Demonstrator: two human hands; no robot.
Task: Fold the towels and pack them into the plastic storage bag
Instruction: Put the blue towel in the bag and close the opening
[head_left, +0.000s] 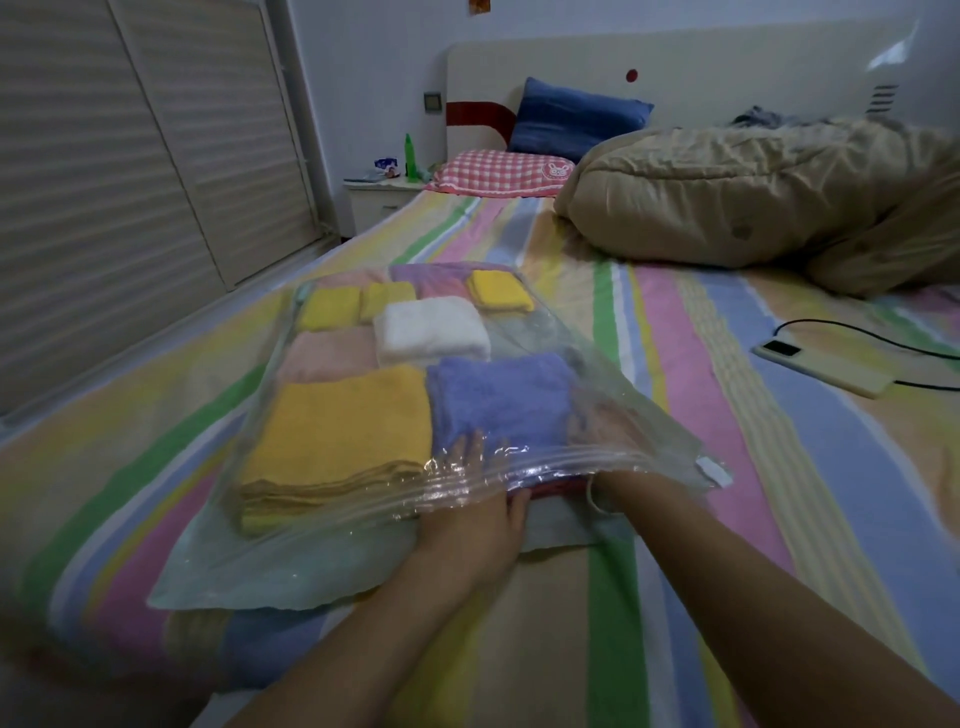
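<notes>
A clear plastic storage bag (332, 525) lies on the striped bed, its zip mouth facing me. Folded towels fill it: a big yellow towel (337, 421), a purple towel (498, 395), a white towel (431, 332), a pink towel (327, 353) and small yellow ones (330, 306) at the far end. My left hand (472, 493) reaches into the mouth, its straight fingers lying on the purple towel under the plastic. My right hand (602, 421) is deep inside the bag beside the purple towel, blurred by the plastic. A red edge (550, 488) shows at the mouth between my hands.
A crumpled beige duvet (753, 192) fills the far right of the bed. A phone (826, 366) on a black cable lies to the right. A checked pillow (498, 171) and a blue pillow (576, 117) sit at the headboard. A nightstand (379, 192) and wardrobe doors (130, 156) stand on the left.
</notes>
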